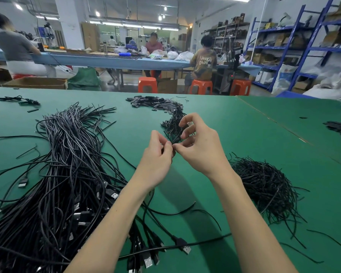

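Head view: left hand [158, 154] and right hand [201, 148] meet above green desk [244, 134], thumb and forefinger of each pinching short black strand [167, 137]; right hand's other fingers loosely curled. Strand looks light, thin, bendy, apt to slip; best pinched near ends. USB cable heap [67, 174] at left, loose strand pile [264, 184] at right. Readable: "UNKN OWN" on seated worker's shirt [205, 62].
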Available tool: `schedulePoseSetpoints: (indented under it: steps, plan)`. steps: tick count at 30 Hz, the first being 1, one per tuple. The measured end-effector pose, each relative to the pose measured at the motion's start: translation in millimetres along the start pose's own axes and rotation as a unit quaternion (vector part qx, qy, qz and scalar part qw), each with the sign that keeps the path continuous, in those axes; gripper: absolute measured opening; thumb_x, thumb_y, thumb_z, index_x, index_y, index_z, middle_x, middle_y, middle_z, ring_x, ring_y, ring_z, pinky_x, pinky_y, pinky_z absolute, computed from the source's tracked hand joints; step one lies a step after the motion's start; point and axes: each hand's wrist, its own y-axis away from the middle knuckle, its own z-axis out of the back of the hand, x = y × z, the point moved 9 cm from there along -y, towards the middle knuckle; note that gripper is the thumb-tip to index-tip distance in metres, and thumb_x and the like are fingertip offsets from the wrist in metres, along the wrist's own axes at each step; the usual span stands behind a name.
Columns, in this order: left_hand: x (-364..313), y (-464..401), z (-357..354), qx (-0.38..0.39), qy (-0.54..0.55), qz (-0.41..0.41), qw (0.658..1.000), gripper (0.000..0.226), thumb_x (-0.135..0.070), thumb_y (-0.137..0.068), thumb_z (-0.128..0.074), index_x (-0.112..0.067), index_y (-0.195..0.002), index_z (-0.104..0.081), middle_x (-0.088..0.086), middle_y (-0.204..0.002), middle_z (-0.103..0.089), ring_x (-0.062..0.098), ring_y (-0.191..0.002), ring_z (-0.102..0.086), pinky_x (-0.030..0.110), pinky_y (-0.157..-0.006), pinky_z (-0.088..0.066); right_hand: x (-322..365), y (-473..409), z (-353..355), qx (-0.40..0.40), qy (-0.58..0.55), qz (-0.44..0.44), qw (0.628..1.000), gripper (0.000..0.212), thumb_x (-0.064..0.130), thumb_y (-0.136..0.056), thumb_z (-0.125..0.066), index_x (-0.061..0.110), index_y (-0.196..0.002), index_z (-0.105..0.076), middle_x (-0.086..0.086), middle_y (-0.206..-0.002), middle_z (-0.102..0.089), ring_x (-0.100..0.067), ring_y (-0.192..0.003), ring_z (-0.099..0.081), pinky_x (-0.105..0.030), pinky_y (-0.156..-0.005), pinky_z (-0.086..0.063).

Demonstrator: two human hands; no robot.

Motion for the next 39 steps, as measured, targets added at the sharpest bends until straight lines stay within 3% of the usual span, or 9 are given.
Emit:
schedulePoseSetpoints:
  steps: [11,17,20,23,27,29,33,36,39]
  plan:
    - [-2.8,0.8,5.3,0.008,0.117,0.029,0.993,0.023,-0.018,-0.106,-0.044,-0.014,-0.086,-0.033,-0.005,-0.055,-0.048,0.007,-0.043,-0.032,0.016,-0.04,-0.026,2.6,-2.2,-6.3,0.001,-0.011,0.008,1.0,0.036,0.008,-0.079,-0.077,0.024,-0.101,-0.053,0.005,-0.079,-0.059,-0.006,-0.06,-0.063,-0.013,-0.058,-0.046]
    - [4.1,-0.8,17.2,-0.037,0.223,0.054,0.973,0.022,-0.02,-0.107,-0.043,-0.016,-0.088,-0.033,-0.005,-0.06,-0.052,0.004,-0.044,-0.032,0.015,-0.04,-0.025,-33.6,3.9,-19.0,0.065,-0.206,-0.165,0.962,0.005,0.018,-0.088,-0.078,0.016,-0.086,-0.073,0.004,-0.072,-0.072,-0.011,-0.062,-0.067,-0.021,-0.057,-0.054]
    - [4.6,0.8,13.0,-0.04,0.27,0.059,0.96,0.021,-0.019,-0.107,-0.042,-0.015,-0.088,-0.034,-0.005,-0.06,-0.052,0.006,-0.046,-0.032,0.015,-0.04,-0.025,-47.6,11.5,-25.2,0.088,-0.254,-0.23,0.935,0.01,0.026,-0.088,-0.078,0.02,-0.08,-0.075,0.006,-0.075,-0.072,-0.006,-0.059,-0.062,-0.018,-0.053,-0.051]
    - [2.5,1.9,7.6,-0.034,0.314,0.065,0.947,0.021,-0.018,-0.107,-0.041,-0.015,-0.088,-0.034,-0.003,-0.062,-0.049,0.008,-0.049,-0.029,0.016,-0.04,-0.022,-62.7,21.6,-42.6,0.128,-0.364,-0.313,0.868,0.013,0.027,-0.086,-0.078,0.02,-0.075,-0.074,0.006,-0.075,-0.069,-0.006,-0.057,-0.058,-0.014,-0.047,-0.044]
    - [-2.7,5.0,-4.1,0.012,0.365,0.079,0.928,0.023,-0.019,-0.106,-0.043,-0.015,-0.085,-0.035,-0.002,-0.064,-0.048,0.008,-0.05,-0.029,0.015,-0.04,-0.023,-70.7,40.3,-75.0,0.169,-0.57,-0.408,0.693,0.016,0.018,-0.075,-0.077,0.01,-0.084,-0.066,0.001,-0.073,-0.063,-0.004,-0.05,-0.054,-0.009,-0.037,-0.039]
    - [-3.9,8.5,-13.3,0.058,0.366,0.088,0.925,0.023,-0.018,-0.106,-0.044,-0.015,-0.085,-0.036,-0.002,-0.064,-0.048,0.008,-0.05,-0.029,0.014,-0.039,-0.024,-77.2,44.1,-81.7,0.181,-0.617,-0.412,0.646,0.019,0.014,-0.075,-0.077,0.006,-0.088,-0.066,0.0,-0.073,-0.061,-0.004,-0.049,-0.052,-0.008,-0.037,-0.039]
    - [-7.3,18.2,-33.6,0.167,0.307,0.085,0.933,0.021,-0.02,-0.102,-0.048,-0.014,-0.086,-0.037,-0.001,-0.065,-0.049,0.008,-0.051,-0.031,0.013,-0.041,-0.024,-96.1,33.7,-69.6,0.243,-0.55,-0.35,0.719,0.023,0.009,-0.066,-0.086,0.006,-0.085,-0.074,-0.001,-0.071,-0.066,0.0,-0.048,-0.05,-0.007,-0.039,-0.037]
    - [-9.5,21.8,-41.2,0.213,0.231,0.059,0.948,0.024,-0.027,-0.098,-0.054,-0.014,-0.087,-0.036,0.0,-0.066,-0.055,0.008,-0.051,-0.033,0.013,-0.043,-0.026,-99.5,7.0,-47.6,0.321,-0.355,-0.277,0.833,0.015,0.007,-0.072,-0.067,0.019,-0.077,-0.074,0.006,-0.061,-0.058,0.001,-0.05,-0.045,-0.01,-0.044,-0.027]
    - [-10.2,20.7,-44.7,0.218,0.182,0.025,0.959,0.021,-0.019,-0.103,-0.051,-0.014,-0.088,-0.038,0.002,-0.068,-0.063,0.008,-0.051,-0.036,0.015,-0.045,-0.029,-79.0,-21.7,-24.9,0.433,-0.12,-0.198,0.871,0.008,0.015,-0.076,-0.071,0.02,-0.073,-0.077,0.004,-0.066,-0.059,-0.006,-0.057,-0.045,-0.019,-0.05,-0.029]
